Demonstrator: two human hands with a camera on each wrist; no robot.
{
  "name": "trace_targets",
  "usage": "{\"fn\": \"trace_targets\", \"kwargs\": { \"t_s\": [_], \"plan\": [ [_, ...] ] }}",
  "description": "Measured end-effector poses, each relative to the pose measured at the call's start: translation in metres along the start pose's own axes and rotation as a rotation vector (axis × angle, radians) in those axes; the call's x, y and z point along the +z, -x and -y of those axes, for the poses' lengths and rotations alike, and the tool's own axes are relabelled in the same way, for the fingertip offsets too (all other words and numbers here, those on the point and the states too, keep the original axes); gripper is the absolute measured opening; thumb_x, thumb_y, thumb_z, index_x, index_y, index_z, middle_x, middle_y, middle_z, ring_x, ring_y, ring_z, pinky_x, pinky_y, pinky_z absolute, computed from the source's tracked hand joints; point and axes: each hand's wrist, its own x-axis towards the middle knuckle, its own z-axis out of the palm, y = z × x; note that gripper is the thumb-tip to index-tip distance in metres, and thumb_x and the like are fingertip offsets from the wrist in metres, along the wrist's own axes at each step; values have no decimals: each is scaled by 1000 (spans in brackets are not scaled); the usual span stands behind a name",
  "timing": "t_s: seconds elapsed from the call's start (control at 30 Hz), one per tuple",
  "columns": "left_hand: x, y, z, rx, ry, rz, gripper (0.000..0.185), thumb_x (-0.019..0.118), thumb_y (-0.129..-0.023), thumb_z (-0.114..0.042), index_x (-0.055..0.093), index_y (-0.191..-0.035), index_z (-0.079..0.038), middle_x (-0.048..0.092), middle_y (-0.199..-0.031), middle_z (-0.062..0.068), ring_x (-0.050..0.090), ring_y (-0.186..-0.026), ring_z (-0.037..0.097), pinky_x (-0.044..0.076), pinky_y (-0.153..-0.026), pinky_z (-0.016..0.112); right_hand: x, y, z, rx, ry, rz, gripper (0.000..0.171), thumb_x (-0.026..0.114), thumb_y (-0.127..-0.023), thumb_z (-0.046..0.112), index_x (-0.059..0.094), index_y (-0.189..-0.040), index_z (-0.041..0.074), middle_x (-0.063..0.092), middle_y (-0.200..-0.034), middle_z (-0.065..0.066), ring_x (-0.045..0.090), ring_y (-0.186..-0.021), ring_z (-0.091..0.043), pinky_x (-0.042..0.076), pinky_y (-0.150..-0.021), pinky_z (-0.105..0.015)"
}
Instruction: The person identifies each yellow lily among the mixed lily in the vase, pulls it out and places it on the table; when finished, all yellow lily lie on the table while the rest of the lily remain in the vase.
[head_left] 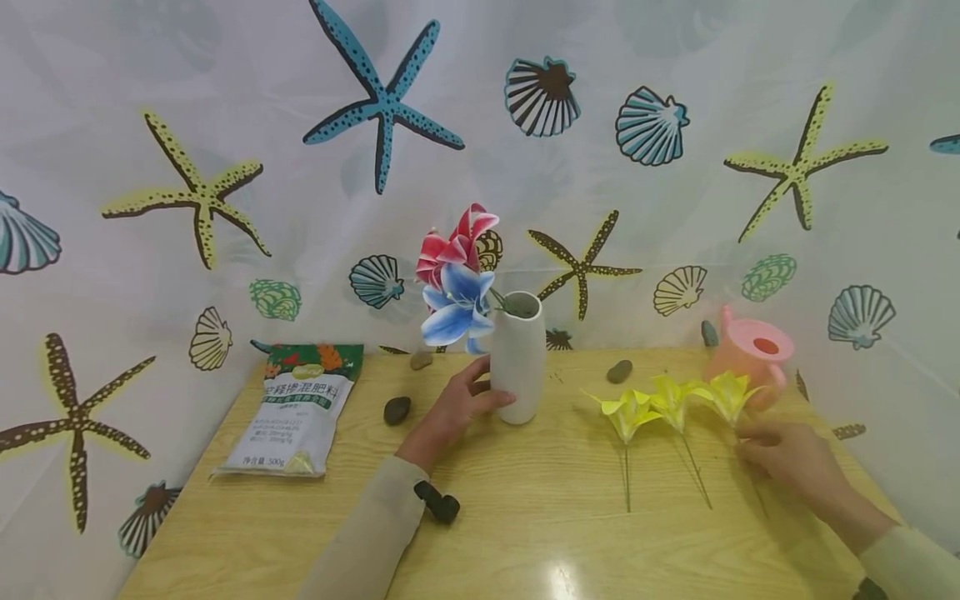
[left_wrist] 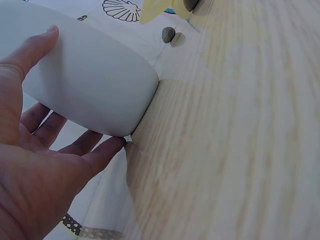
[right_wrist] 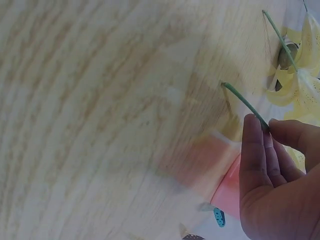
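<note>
Plainly, left hand (head_left: 457, 408): wrapped round the lower body of the white vase (head_left: 518, 357), thumb on the near side and fingers behind it, as the left wrist view shows; the hold looks meant to steady the tall, narrow vase against tipping.
Vase: upright on the worktop (head_left: 525, 517), near its middle, with a red-and-white flower (head_left: 456, 240) and a blue flower (head_left: 457, 308) leaning out of its mouth toward the left.
Right hand (head_left: 787, 458): low on the worktop at the right, thumb and fingertips pinching the thin green stem (right_wrist: 245, 102) of the rightmost yellow flower (head_left: 729, 393); gripping the stem rather than the bloom spares the petals.
Flower held: its stem lies on the worktop or just above it, I cannot tell which, and the bloom points away from the person, just before the pink watering can (head_left: 752, 354).
Other yellow flowers: two more (head_left: 628, 412) (head_left: 672, 398) lie flat beside it, stems toward the person, blooms nearly touching, in a row between vase and right hand, so each stem is easy to reach.
Fertiliser bag (head_left: 296, 408): flat at the left of the worktop, well apart from both hands.
Pebbles: a dark one (head_left: 397, 409) near the left hand, another (head_left: 619, 372) behind the yellow flowers.
Backdrop: a sheet printed with starfish and shells.
</note>
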Motion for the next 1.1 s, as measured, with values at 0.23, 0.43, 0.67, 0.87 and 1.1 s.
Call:
{"fn": "trace_targets", "kwargs": {
  "t_s": [0.23,0.43,0.67,0.87,1.1],
  "plan": [
    [-2,-2,2,-7,17,5,79,85,-101,-37,45,-169,-34,49,-175,0,51,-160,38,38,-134,64,1,-3,-1,12,1,15,43,75,-105,21,75,-134,-10,87,-97,-10,73,-76,-5,58,-66,-22],
    [-2,0,3,-5,25,6,81,86,-100,-39,45,-170,-33,49,-174,-1,52,-160,37,38,-134,64,3,-4,-1,4,-11,11,43,76,-104,20,75,-133,-11,86,-96,-9,70,-75,-5,57,-66,-22],
    [-3,1,1,-14,29,3,81,86,-100,-39,45,-169,-34,49,-174,-1,50,-161,37,37,-135,64,4,-5,-5,-6,5,-12,43,76,-105,26,77,-132,-8,87,-98,-9,67,-75,-2,55,-66,-22],
    [0,2,0,-5,11,-2,77,83,-102,-39,45,-170,-34,48,-175,-2,50,-161,36,39,-134,64,-15,-9,0,-20,-126,-71,45,72,-110,23,71,-137,-13,87,-107,-8,71,-79,6,60,-71,-17],
    [2,2,-4,-19,-1,-12,77,84,-100,-43,47,-168,-36,52,-172,-3,52,-159,34,42,-133,62,-47,-17,45,-44,-285,-124,58,72,-111,30,63,-145,-16,79,-93,30,77,-82,8,58,-75,-9]
  ]
}}
